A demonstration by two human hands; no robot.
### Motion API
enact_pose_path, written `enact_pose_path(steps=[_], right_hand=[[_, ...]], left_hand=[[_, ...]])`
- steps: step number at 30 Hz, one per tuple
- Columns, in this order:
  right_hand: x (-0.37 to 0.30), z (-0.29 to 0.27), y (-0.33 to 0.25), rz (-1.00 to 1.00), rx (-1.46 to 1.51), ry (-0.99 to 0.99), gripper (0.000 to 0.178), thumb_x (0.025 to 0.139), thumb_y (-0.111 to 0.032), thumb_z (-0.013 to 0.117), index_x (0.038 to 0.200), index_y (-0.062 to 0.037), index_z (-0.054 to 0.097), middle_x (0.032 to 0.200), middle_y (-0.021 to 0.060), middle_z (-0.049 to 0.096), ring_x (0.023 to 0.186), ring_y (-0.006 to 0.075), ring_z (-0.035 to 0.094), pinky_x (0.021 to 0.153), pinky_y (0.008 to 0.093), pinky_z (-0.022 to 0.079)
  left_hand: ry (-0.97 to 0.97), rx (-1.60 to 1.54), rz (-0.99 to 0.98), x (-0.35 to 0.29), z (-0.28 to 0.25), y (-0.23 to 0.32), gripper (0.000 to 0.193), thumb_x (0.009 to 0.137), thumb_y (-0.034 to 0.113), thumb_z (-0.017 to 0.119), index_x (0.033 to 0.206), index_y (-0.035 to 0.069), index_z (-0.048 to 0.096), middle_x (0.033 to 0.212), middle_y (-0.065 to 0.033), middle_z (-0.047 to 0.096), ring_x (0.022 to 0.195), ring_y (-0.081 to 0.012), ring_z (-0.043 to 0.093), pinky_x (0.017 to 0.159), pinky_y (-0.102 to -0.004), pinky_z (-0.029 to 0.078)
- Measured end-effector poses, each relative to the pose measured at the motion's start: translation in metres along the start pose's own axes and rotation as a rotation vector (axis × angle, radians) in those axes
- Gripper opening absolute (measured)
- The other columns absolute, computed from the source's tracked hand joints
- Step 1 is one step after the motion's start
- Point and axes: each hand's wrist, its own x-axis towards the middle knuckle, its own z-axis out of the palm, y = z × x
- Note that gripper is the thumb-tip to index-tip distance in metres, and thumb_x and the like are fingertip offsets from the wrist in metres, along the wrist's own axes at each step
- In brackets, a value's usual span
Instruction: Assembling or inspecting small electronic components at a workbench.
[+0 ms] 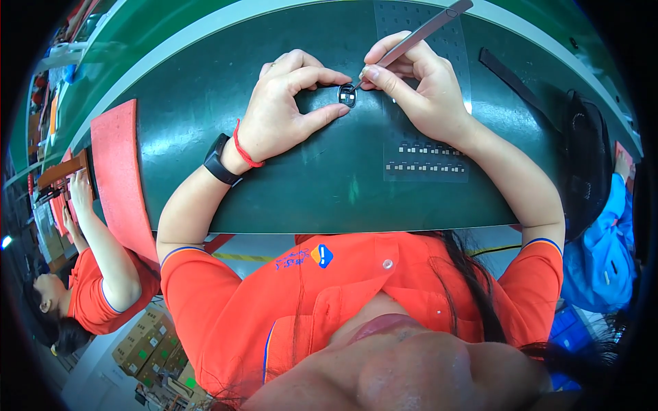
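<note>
Between the thumb and index finger of my left hand (pixel 281 113) sits a small round black part (pixel 347 96) with a shiny rim and two pale squares inside. My right hand (pixel 435 89) pinches grey metal tweezers (pixel 428 29), which slant up to the right. Their tip reaches the upper right edge of the round part; whether it grips a tiny piece cannot be made out. Under and beside my right hand lies a clear plastic sheet (pixel 425 175) bearing rows of small pale squares. More dark marks show on its far part.
The dark green table (pixel 288 198) curves around me. A red mat (pixel 118 164) lies at its left side. On the right are a black strap (pixel 510 75) and a black bag (pixel 586 151). A co-worker in red (pixel 113 284) is at the left; a blue-sleeved person (pixel 606 246) is at the right.
</note>
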Motion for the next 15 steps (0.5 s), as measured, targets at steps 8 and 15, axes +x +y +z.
enact_pose_path(steps=[8,15], right_hand=[[0.0002,-0.0035,-0.0055,-0.398,-0.417,-0.007,0.012,0.084,-0.003,0.067,0.094,0.0000,0.061,0.088,0.0094,0.065,0.076,0.0187,0.066,0.067,0.0274,0.052],[0.0005,-0.0070,-0.0035,-0.505,-0.444,-0.015,0.012,0.081,-0.002,0.068,0.092,0.0012,0.063,0.086,0.0110,0.065,0.074,0.0234,0.065,0.065,0.0297,0.052]], left_hand=[[0.011,0.024,0.039,-0.0007,-0.0015,0.0004,0.028,0.072,0.023,0.078,0.098,0.015,0.071,0.087,-0.0007,0.058,0.081,-0.0166,0.054,0.079,-0.0309,0.038],[-0.009,0.019,0.011,-0.0014,-0.0027,0.0030,0.027,0.072,0.024,0.077,0.098,0.015,0.071,0.087,-0.0006,0.058,0.081,-0.0165,0.054,0.080,-0.0307,0.037]])
